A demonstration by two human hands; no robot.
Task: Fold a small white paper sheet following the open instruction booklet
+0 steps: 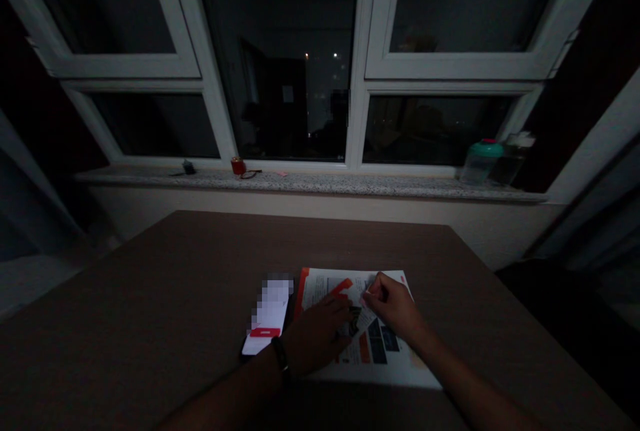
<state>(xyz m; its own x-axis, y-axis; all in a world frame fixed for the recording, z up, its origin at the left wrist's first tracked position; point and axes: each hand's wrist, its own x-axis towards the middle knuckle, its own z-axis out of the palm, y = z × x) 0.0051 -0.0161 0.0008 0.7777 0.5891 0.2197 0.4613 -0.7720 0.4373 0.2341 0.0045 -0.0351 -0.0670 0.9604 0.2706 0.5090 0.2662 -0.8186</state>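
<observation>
A printed sheet or booklet [400,371] with orange, white and dark areas lies on the brown table in front of me. My left hand [320,331], with a dark band at the wrist, rests flat on its left part, fingers stretched out and holding nothing. At the page's upper right, my right hand [393,301] is closed in a pinch. Something small and pale shows at its fingertips, too dim to name. A lit phone [270,311] lies face up just left of the sheet, close to my left forearm.
The table [150,297] reaches toward a window with a speckled stone sill [320,182]. On the sill stand a teal-lidded bottle [483,161], another clear bottle [515,157], a red jar [238,165] and a small dark object [188,167]. The room is dim.
</observation>
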